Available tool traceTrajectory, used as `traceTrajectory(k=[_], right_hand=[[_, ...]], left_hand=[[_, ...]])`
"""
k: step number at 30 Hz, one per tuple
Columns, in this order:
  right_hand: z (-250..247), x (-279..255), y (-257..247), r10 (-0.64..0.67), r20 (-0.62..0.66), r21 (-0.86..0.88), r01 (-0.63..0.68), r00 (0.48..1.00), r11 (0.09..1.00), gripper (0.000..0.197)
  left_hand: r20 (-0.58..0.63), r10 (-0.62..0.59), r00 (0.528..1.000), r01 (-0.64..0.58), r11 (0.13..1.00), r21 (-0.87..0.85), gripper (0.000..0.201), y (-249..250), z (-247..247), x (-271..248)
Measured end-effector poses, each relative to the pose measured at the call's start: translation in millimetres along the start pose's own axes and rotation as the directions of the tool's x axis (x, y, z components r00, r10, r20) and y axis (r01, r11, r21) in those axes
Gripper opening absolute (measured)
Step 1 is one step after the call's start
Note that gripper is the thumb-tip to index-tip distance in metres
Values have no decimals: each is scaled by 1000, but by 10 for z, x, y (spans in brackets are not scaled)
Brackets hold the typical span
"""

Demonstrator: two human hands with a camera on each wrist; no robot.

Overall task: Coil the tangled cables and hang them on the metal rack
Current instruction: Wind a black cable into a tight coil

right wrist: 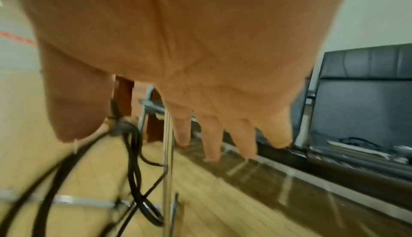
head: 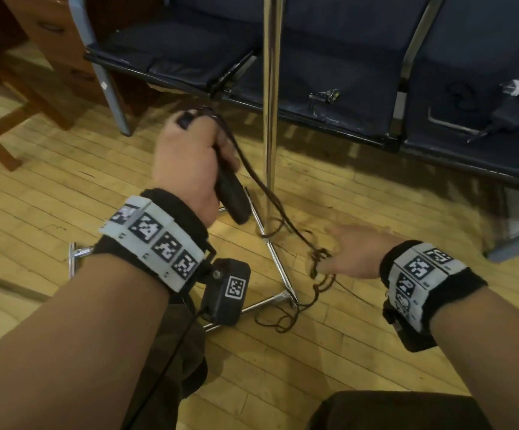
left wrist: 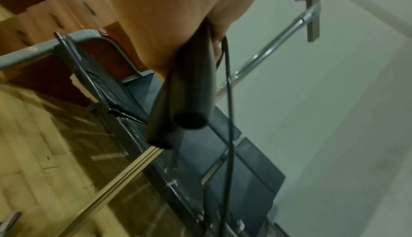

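Gripping two black handles (head: 231, 193) side by side, the left hand (head: 186, 159) has its fingers curled round them, and their round ends stick out below the palm in the left wrist view (left wrist: 189, 117). From the top of this fist a thin dark cable (head: 252, 169) runs down and away to the right, passing close by the upright pole of the metal rack (head: 271, 119).

The cable ends in a tangled knot (head: 320, 259) on the wooden floor (head: 65, 187), just beside the rack's foot bars. The right hand (head: 354, 252) is low over the floor with the knot at its fingertips; in the right wrist view its fingers (right wrist: 211, 135) are spread and straight, and loops of cable (right wrist: 136, 170) hang beside the thumb. Whether the thumb touches them I cannot tell.

Beyond both hands stands a row of dark padded seats (head: 329, 88), with a small black charger (head: 512, 114) lying on the one furthest right.
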State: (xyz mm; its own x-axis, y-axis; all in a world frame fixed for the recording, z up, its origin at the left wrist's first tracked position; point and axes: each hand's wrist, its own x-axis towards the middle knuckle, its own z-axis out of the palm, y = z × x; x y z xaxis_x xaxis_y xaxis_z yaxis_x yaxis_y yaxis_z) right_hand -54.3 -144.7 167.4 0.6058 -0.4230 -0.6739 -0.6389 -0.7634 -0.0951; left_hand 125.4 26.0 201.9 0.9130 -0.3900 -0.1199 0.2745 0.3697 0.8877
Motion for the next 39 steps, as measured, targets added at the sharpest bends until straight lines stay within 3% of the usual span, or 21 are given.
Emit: traceTrajectory(k=[3,6,8,10,13,16,20,21,23,24,26,29,32,37,39], right_hand=[[-129,-139,-184,-252,-233,339,321,939,884,96],[-165,-205,-403,-412,-373,561,556,831,614,85],[-168,-212,-459,-414,-419,622,588,808,518,58],[-162,-215,-471,-401,-419,621,579,815,528,34],[-151,-214,-462,-383,-394,597,549,836,585,14],[-140,-224,-471,-350,-377,580,513,857,632,16],[-109,-254,-452,-381,-334,765,484,862,425,25],[-80,-235,-425,-383,-309,755,469,871,458,27],[9,-148,-322,-356,-213,635,406,910,657,34],[54,-103,-256,-327,-153,541,356,932,762,37],[118,-23,-111,-258,-70,411,264,964,873,42],[156,63,108,-147,-119,354,180,982,918,29],[160,97,284,-136,-166,242,174,977,955,13],[259,181,457,110,-94,-7,-111,989,994,28],[248,158,465,133,-106,8,-132,986,991,29]], left_hand=[[165,-46,985,8,975,224,14,-105,133,-149],[332,-90,939,-25,945,326,12,-137,217,-247],[411,-102,906,-52,936,347,12,-123,214,-272],[478,-124,869,-53,939,340,12,-108,194,-284],[508,-152,848,-69,918,390,10,-108,185,-298],[501,-123,857,-122,895,428,9,-125,209,-294],[338,-71,939,-21,965,262,12,-99,268,-261],[269,-58,962,7,982,188,12,-80,277,-240],[122,-48,991,49,999,1,15,-7,268,-194],[64,-51,997,57,994,-94,18,36,249,-167],[10,-63,998,63,972,-226,24,96,218,-123],[3,-131,991,124,931,-343,32,120,219,-131],[2,-221,975,200,876,-439,26,165,180,-94],[-50,-215,975,178,900,-397,17,156,132,-34],[-67,-183,981,149,924,-351,17,108,162,-29]])
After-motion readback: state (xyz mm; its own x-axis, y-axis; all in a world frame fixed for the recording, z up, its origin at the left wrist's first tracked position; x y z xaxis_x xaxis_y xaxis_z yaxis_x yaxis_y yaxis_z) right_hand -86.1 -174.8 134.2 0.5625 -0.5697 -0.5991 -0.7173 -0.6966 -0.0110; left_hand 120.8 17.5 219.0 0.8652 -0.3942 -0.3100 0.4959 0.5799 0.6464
